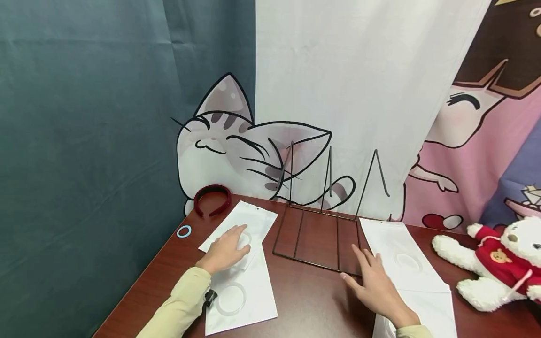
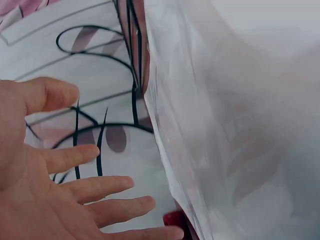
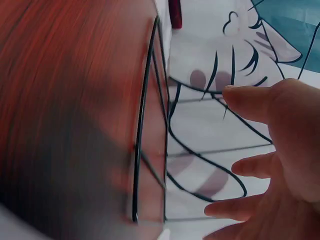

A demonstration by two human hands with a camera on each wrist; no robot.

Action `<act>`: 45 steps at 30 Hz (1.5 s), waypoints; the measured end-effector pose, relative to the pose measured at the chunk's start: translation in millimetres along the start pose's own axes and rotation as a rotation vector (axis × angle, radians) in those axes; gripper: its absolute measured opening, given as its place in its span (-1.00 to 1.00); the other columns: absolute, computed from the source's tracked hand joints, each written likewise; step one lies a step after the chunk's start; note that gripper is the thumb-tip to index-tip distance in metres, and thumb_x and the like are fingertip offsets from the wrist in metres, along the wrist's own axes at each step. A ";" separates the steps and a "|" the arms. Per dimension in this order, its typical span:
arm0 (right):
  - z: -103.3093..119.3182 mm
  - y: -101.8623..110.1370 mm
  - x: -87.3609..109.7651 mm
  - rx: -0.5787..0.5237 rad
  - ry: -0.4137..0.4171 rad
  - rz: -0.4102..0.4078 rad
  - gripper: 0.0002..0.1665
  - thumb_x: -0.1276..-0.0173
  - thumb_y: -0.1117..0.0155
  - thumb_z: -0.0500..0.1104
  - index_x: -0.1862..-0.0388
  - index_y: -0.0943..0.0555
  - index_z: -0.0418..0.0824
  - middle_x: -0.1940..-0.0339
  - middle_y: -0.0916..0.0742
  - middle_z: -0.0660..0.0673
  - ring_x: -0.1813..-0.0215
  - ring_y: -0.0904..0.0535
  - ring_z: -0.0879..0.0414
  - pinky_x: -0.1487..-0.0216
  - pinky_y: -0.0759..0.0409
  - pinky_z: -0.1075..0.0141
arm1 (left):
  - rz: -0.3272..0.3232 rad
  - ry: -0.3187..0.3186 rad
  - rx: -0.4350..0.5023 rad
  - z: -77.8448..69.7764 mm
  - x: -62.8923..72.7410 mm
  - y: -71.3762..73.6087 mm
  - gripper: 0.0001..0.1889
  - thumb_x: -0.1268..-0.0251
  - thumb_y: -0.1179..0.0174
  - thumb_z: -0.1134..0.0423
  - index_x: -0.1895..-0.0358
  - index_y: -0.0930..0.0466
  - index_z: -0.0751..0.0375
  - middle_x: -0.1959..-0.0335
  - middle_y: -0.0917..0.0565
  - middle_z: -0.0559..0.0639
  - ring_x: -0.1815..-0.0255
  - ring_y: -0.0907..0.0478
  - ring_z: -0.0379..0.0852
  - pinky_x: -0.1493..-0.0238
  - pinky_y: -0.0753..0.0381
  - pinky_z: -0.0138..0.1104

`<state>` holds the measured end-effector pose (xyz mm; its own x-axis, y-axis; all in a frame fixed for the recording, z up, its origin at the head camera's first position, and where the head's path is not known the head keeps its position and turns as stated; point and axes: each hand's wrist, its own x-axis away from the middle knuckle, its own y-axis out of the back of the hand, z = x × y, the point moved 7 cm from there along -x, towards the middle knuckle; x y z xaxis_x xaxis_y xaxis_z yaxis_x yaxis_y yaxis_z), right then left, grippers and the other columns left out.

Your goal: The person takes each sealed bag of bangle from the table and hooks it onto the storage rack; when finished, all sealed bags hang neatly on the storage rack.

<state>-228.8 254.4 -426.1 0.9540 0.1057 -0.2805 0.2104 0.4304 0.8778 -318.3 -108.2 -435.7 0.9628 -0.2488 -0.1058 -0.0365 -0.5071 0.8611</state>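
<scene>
My left hand (image 1: 226, 251), fingers spread, is over two overlapping flat white plastic packets, the back one (image 1: 259, 218) and the front one (image 1: 262, 305), each with a pale ring on it. In the left wrist view, the fingers (image 2: 100, 190) are extended beside the wrinkled white plastic (image 2: 190, 125), gripping nothing. A dark wire rack (image 1: 294, 258) with three pointed uprights stands at mid-table. Its front right corner is close to my right hand (image 1: 376, 284), whose fingers are apart and hold nothing. In the right wrist view, the rack's bars (image 3: 143, 120) lie beyond the fingertips.
More white packets (image 1: 435, 310) lie on the right, partly under my right forearm in view. A white teddy bear in a red top (image 1: 498, 263) sits at the right edge. A dark red headband (image 1: 227, 204) and a light blue ring (image 1: 178, 232) are at the back left.
</scene>
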 end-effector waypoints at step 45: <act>136.5 -136.3 -61.4 -0.923 -0.134 0.231 -0.42 -0.49 -0.33 -0.28 -0.38 -0.45 -0.50 -0.33 -0.58 -0.49 -0.43 -0.54 -0.40 -0.35 -0.62 -0.07 | -0.022 0.127 0.194 80.3 -27.1 21.1 -0.63 -0.49 -0.13 0.29 -0.23 -0.64 0.40 -0.24 -0.67 0.39 -0.30 -0.57 0.34 -0.28 -0.57 0.16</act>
<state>-286.9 66.9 -475.4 0.9793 0.1979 -0.0419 -0.1826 0.9539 0.2380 -366.7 -178.4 -454.6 0.9894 -0.1368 -0.0494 -0.0545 -0.6635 0.7462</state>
